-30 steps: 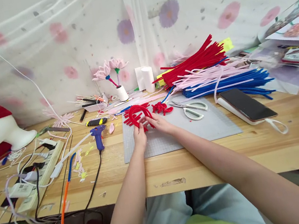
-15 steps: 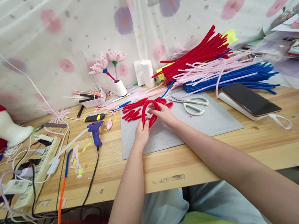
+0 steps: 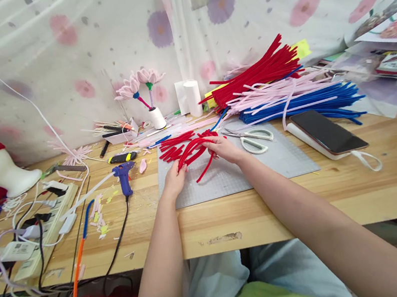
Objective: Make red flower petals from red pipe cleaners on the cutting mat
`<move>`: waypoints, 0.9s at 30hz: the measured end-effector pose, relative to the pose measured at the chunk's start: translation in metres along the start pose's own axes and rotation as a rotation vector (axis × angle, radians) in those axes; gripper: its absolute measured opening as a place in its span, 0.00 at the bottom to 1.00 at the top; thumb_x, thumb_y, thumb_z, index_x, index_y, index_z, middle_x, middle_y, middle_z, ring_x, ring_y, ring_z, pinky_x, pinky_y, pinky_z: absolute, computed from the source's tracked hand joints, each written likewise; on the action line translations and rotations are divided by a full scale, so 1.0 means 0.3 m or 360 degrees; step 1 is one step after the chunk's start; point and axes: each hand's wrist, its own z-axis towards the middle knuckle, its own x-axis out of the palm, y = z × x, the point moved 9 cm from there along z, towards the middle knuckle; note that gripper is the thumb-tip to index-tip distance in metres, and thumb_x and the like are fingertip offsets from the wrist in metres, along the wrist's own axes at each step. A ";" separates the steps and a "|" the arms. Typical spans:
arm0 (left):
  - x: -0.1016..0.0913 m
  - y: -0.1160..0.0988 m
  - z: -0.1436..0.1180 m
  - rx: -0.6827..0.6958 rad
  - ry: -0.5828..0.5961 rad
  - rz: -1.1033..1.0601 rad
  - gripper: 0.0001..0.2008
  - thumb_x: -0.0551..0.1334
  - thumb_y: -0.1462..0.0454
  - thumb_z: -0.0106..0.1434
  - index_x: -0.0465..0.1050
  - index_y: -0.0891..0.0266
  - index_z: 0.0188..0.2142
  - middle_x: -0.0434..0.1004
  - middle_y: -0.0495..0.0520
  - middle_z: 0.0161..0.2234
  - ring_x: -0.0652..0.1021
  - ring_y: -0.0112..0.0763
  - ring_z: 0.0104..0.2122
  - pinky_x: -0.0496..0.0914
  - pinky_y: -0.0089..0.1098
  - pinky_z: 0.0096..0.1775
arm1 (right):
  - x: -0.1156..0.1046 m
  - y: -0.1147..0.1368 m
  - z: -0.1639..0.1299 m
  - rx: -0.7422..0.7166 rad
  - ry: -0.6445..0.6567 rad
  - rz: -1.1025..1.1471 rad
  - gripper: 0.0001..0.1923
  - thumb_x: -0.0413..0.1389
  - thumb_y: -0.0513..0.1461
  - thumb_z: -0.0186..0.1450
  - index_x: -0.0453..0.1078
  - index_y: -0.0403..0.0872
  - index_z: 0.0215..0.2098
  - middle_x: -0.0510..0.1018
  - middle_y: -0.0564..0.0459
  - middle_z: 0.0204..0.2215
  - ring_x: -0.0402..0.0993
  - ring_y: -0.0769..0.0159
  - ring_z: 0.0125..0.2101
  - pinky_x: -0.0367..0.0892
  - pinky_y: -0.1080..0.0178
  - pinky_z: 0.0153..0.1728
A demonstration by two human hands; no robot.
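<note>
Several red pipe cleaners arch between my two hands above the grey cutting mat. My left hand pinches them at their lower left end. At the other end my right hand grips them, and one strand hangs down loose toward the mat. Short cut red pieces lie on the mat just behind my left hand. Scissors with pale handles rest on the mat to the right of my right hand, their blades slightly apart.
Bundles of red, pink and blue pipe cleaners lie at the back right, beside a phone. To the left are a blue glue gun, a utility knife and a cable-covered power strip. Pink flowers stand at the back.
The red pipe cleaners were bent into a closed loop; now they spread into a wider arch with one strand hanging free. My hands have moved apart, the left one leftward.
</note>
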 end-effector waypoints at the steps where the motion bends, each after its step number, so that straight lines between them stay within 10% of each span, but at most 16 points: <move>1: -0.011 -0.002 0.004 0.0037 -0.0002 0.0064 0.11 0.53 0.61 0.59 0.68 0.61 0.39 0.73 0.51 0.29 0.72 0.28 0.29 0.67 0.29 0.34 | -0.011 0.001 0.002 -0.0012 -0.0054 -0.0046 0.17 0.51 0.47 0.56 0.70 0.45 0.37 0.57 0.61 0.12 0.51 0.76 0.14 0.51 0.69 0.14; 11: -0.291 0.106 -0.008 -0.0499 -0.0849 0.0581 0.20 0.45 0.62 0.62 0.56 0.65 0.52 0.66 0.67 0.48 0.70 0.44 0.47 0.63 0.41 0.45 | -0.109 -0.036 0.021 -0.0060 -0.0395 0.0232 0.27 0.44 0.55 0.59 0.67 0.44 0.43 0.76 0.47 0.34 0.53 0.77 0.14 0.51 0.69 0.12; 27: -0.291 0.105 0.000 -0.0443 -0.0988 0.0758 0.25 0.55 0.66 0.55 0.57 0.64 0.53 0.63 0.65 0.49 0.67 0.44 0.50 0.63 0.42 0.48 | -0.071 -0.067 0.011 0.0027 -0.0298 0.0175 0.27 0.44 0.55 0.59 0.71 0.43 0.38 0.76 0.47 0.31 0.54 0.78 0.14 0.51 0.70 0.12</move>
